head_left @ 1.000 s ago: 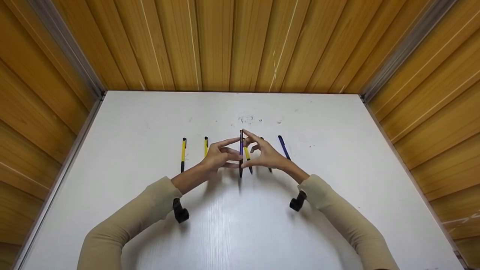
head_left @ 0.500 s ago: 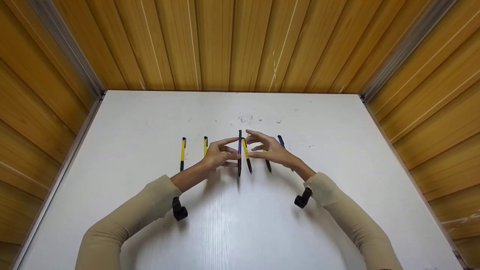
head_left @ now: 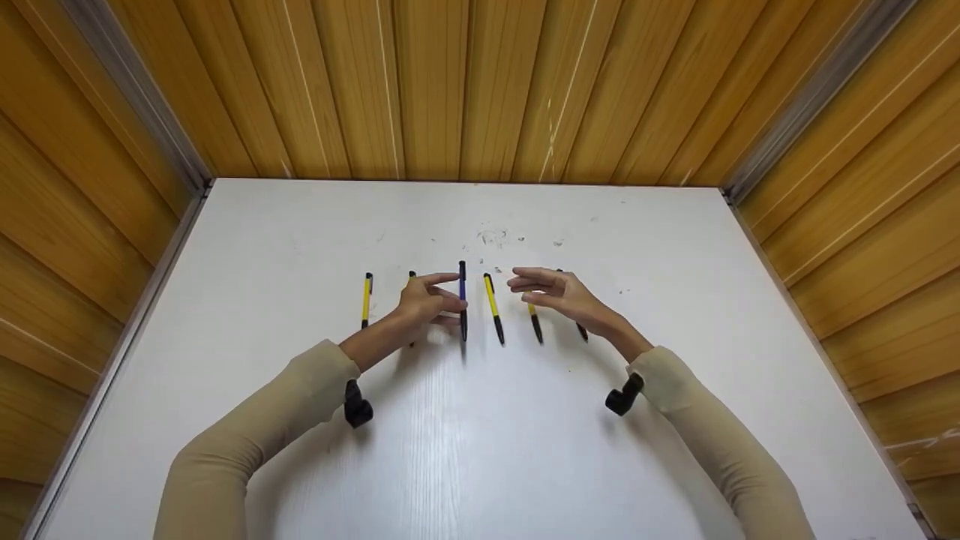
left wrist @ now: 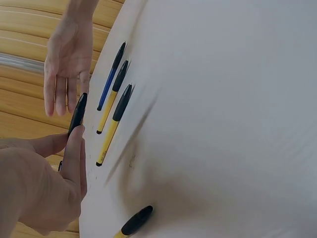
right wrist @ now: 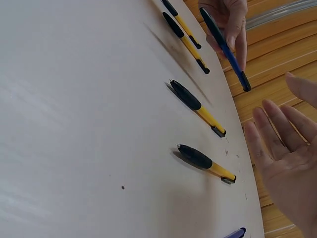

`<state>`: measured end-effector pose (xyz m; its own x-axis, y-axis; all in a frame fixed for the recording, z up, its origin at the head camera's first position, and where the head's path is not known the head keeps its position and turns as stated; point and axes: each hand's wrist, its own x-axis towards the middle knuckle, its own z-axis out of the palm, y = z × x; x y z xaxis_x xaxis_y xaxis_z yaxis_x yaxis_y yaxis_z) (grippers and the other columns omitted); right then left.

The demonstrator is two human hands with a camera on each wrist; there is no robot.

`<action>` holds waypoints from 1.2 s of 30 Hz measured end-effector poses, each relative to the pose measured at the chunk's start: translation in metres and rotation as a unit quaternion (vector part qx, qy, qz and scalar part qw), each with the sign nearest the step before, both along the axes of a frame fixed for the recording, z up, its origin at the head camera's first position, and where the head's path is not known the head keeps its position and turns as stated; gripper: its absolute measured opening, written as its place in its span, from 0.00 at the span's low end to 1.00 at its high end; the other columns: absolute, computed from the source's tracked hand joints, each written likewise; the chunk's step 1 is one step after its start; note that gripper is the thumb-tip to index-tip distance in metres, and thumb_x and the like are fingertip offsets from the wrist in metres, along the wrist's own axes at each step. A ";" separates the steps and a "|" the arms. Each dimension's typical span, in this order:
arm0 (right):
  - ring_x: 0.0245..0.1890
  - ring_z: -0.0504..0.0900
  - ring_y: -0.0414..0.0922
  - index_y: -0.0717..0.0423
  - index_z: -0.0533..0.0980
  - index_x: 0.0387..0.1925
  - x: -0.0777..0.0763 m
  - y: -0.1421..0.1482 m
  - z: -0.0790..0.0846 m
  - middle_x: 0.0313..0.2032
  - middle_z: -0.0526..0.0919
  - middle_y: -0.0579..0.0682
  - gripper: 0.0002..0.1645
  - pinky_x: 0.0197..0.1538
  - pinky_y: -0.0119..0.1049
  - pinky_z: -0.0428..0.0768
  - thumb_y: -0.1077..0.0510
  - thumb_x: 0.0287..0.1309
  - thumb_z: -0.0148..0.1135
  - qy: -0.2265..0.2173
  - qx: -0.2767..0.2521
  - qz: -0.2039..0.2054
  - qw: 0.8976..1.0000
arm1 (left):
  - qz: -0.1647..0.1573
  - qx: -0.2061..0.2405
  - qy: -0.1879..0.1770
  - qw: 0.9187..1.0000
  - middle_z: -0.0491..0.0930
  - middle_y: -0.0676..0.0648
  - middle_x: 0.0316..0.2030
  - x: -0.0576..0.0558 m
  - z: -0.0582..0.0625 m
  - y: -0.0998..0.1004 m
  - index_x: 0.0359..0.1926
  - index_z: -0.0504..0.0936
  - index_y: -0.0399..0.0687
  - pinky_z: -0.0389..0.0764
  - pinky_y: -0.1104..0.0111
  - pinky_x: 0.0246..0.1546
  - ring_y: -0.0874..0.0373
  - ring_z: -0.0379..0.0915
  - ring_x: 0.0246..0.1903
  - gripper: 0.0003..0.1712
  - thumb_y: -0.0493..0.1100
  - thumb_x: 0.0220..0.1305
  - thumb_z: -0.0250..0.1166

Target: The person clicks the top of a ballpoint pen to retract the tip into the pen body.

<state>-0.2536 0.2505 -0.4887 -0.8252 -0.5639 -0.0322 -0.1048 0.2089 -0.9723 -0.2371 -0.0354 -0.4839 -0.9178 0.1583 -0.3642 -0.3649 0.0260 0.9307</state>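
A blue pen with a black grip is pinched between the thumb and fingers of my left hand, held above the table. My right hand hovers over the right-hand pens with its fingers fairly straight and nothing in them; its palm shows in the right wrist view. A yellow pen lies between the two hands. Partly under the right hand is another yellow pen. A second blue pen lies beyond it, mostly covered by that hand in the head view.
On the left lie a yellow pen and a further yellow pen, largely hidden by the left hand. The white table meets wood-patterned walls at the back and sides. Small dark marks dot the tabletop.
The right hand has let go of the blue pen's end and drawn away to the right. My left hand has carried the blue pen a little to the left, uncovering the middle yellow pen.
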 end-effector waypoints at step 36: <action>0.63 0.79 0.41 0.65 0.62 0.75 0.000 0.037 -0.013 0.67 0.74 0.65 0.36 0.65 0.28 0.81 0.59 0.71 0.61 -0.059 -0.006 -0.051 0.997 | -0.042 -0.135 0.111 0.984 0.87 0.37 0.36 -0.012 -0.011 -0.003 0.66 0.76 0.35 0.92 0.64 0.41 0.45 0.90 0.37 0.35 0.28 0.57 0.73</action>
